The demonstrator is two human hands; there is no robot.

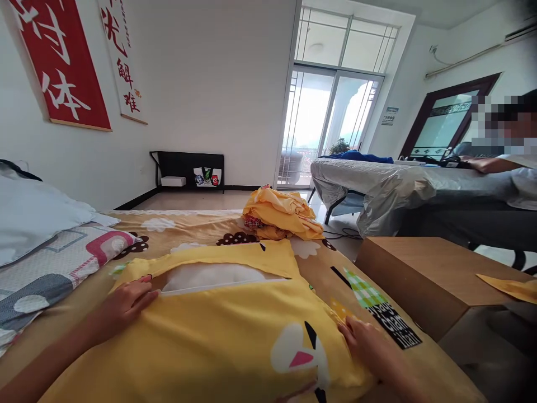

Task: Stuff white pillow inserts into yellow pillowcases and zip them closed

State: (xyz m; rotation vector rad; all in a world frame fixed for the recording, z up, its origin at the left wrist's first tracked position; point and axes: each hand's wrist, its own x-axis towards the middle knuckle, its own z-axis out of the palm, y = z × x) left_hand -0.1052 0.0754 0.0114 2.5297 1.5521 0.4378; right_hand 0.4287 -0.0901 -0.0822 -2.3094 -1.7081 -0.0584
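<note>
Left hand [126,305] spread flat, fingers loose and open, pressing on the left edge of a yellow pillowcase [218,341] just beside its open mouth, with a white pillow [210,277] showing inside. Right hand [364,341] laid on the pillowcase's right edge, fingers bent toward the fabric; impossible to tell whether pinching it or only resting. Pillowcase lying across the near end of a bed, on a tan bedsheet [188,226] printed with cartoon clouds and flowers; soft, slightly rumpled cotton, marked with a white, pink and black cartoon face near the right hand. Farther up the bed, a crumpled pile of yellow cloth [281,215]; at left, a patterned grey-and-pink cushion [54,263]. Just beside the bed at right, a plain wooden box-shaped table [428,274]. Beyond, white walls hung with a red banner [62,61], bright glass balcony doors [327,123], and another person [507,168] seated at a table draped in silvery sheeting [377,179].
</note>
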